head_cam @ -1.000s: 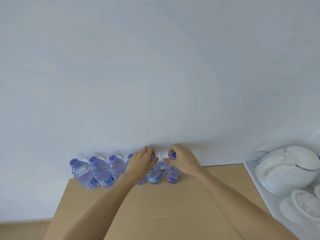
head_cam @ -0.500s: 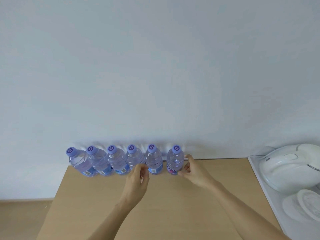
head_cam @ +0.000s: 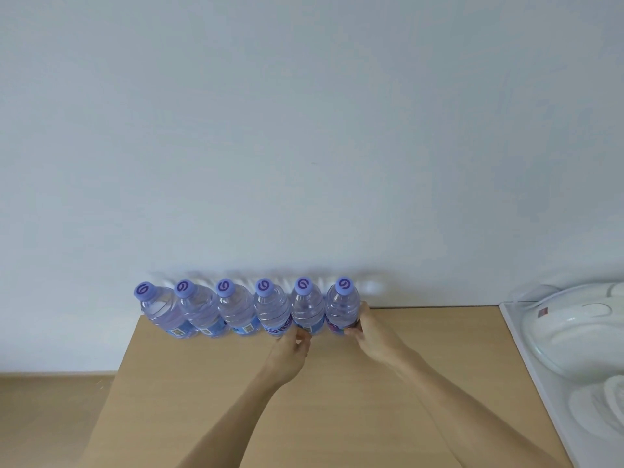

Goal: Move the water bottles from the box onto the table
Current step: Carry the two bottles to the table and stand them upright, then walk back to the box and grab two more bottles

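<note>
Head view: right hand (head_cam: pixel 373 336) grips the end bottle (head_cam: pixel 341 307), left hand's (head_cam: pixel 288 354) fingers (head_cam: pixel 301 333) pinch its neighbour (head_cam: pixel 306 309); a nudge could topple the close-packed row on the surface (head_cam: pixel 337 400).

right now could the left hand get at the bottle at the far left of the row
Probably yes. The left hand is at the base of the row, near the fifth bottle, and the bare table in front of the leftmost bottle leaves a free path sideways.

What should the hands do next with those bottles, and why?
Probably let go and draw back: six clear plastic water bottles with purple caps already stand in a row on the tan wooden table, with the right hand and left hand at their bases.
</note>
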A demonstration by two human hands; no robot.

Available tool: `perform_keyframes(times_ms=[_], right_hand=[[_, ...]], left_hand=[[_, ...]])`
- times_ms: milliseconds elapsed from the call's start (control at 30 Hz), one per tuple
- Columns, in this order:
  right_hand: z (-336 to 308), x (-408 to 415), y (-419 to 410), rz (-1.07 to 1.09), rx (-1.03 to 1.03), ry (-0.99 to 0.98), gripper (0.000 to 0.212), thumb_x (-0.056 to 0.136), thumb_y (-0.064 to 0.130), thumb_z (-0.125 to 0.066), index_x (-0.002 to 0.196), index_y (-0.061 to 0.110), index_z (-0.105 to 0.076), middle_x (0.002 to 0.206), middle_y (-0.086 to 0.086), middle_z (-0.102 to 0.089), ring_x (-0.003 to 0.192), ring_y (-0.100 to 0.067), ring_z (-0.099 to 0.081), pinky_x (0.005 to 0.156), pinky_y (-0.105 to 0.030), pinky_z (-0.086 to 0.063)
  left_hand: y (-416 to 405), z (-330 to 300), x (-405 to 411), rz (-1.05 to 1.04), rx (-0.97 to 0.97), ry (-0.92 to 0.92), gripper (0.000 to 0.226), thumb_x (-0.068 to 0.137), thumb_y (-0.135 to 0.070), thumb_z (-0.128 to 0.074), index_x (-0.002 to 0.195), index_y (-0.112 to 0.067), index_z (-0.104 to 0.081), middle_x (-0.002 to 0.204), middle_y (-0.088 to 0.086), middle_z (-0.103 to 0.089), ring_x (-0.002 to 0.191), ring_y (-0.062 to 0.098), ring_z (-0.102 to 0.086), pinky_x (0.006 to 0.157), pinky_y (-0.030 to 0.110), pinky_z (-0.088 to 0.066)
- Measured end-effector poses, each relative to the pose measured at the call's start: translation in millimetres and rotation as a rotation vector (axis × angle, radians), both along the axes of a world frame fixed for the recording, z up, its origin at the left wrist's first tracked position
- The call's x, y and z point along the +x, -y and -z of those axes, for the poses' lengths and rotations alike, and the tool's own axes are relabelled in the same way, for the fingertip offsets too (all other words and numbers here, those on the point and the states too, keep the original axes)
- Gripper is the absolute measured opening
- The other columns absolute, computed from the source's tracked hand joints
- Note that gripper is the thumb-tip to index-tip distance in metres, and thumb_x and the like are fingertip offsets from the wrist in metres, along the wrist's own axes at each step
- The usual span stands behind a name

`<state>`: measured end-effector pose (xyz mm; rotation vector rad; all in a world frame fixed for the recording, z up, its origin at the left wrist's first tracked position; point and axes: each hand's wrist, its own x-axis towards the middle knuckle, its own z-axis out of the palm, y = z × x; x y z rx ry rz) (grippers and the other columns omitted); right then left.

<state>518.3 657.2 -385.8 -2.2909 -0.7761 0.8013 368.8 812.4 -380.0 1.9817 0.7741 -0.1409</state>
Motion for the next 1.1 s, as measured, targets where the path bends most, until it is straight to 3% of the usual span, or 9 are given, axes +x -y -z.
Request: perform_keyframes(times_ms=[167,267,367,500,633,767,867,967,1100], right_hand=[[-10,0,2,-0.037,-0.066,0.019,0.035,0.094,0.021,-0.056,0.124,0.013,-0.040,0.100,0.002,-0.059,0.090,-0.022,-0.058,0.073,-0.031,-0.044],[-21,1,9,-0.052,-0.146,0.067,0.035,0.094,0.031,-0.053,0.124,0.016,-0.041,0.092,0.004,-0.058,0.083,-0.022,-0.057,0.067,-0.033,-0.043],[-36,-1,13,-0.042,-0.205,0.187,0.038,0.092,0.039,-0.050,0.123,0.017,-0.046,0.092,0.002,-0.061,0.084,-0.023,-0.058,0.063,-0.032,-0.041],[-55,-7,20,-0.038,-0.170,0.208,0.029,0.091,0.043,-0.052,0.107,0.018,-0.054,0.101,0.003,-0.066,0.089,-0.021,-0.061,0.071,-0.033,-0.047],[-68,-19,36,-0.042,-0.150,0.253,0.024,0.088,0.046,-0.054,0.096,0.024,-0.056,0.091,0.010,-0.065,0.085,-0.017,-0.060,0.069,-0.031,-0.044],[-90,-32,58,0.039,-0.087,0.339,0.022,0.085,0.050,-0.056,0.090,0.028,-0.055,0.081,0.015,-0.062,0.080,-0.011,-0.058,0.063,-0.028,-0.039],[-116,-41,82,0.149,-0.054,0.394,0.025,0.086,0.052,-0.056,0.092,0.029,-0.055,0.083,0.016,-0.064,0.081,-0.009,-0.059,0.068,-0.029,-0.044],[-149,-50,115,0.275,-0.051,0.440,0.026,0.088,0.053,-0.055,0.098,0.029,-0.056,0.088,0.015,-0.064,0.083,-0.008,-0.059,0.067,-0.029,-0.042],[-196,-73,162,0.462,-0.092,0.533,0.026,0.088,0.056,-0.052,0.100,0.032,-0.055,0.089,0.017,-0.064,0.082,-0.006,-0.058,0.068,-0.030,-0.035]], left_hand=[[-4,-13,-4,0.007,-0.086,-0.010,0.014,0.097,-0.016,-0.050,0.107,-0.010,-0.058,0.106,0.005,-0.063,0.077,0.016,-0.065,0.058,0.018,-0.049],[-9,-27,-13,-0.001,-0.031,0.044,0.008,0.097,-0.017,-0.051,0.096,-0.016,-0.059,0.098,0.007,-0.066,0.074,0.011,-0.063,0.055,0.012,-0.045],[-14,-42,-24,-0.023,0.026,0.071,0.009,0.097,-0.024,-0.052,0.094,-0.022,-0.061,0.091,-0.003,-0.068,0.070,0.010,-0.067,0.061,0.016,-0.046],[-10,-63,-33,-0.045,0.070,0.127,0.010,0.096,-0.032,-0.054,0.094,-0.027,-0.061,0.090,-0.005,-0.068,0.068,0.007,-0.068,0.067,0.026,-0.051],[1,-87,-37,-0.022,0.103,0.210,0.009,0.095,-0.033,-0.055,0.094,-0.028,-0.062,0.087,-0.008,-0.069,0.067,0.005,-0.067,0.067,0.032,-0.053],[5,-115,-30,0.066,0.154,0.334,0.007,0.093,-0.028,-0.058,0.089,-0.029,-0.063,0.081,-0.008,-0.069,0.070,0.007,-0.065,0.064,0.028,-0.051],[7,-143,-13,0.175,0.160,0.428,0.009,0.093,-0.025,-0.057,0.089,-0.031,-0.064,0.085,-0.014,-0.068,0.077,0.010,-0.064,0.069,0.023,-0.050],[16,-179,12,0.309,0.166,0.530,0.010,0.093,-0.025,-0.059,0.090,-0.034,-0.064,0.087,-0.019,-0.068,0.074,0.008,-0.065,0.062,0.014,-0.046],[49,-227,43,0.511,0.164,0.654,0.007,0.093,-0.029,-0.059,0.094,-0.034,-0.064,0.088,-0.019,-0.067,0.071,0.007,-0.067,0.062,0.017,-0.049]])
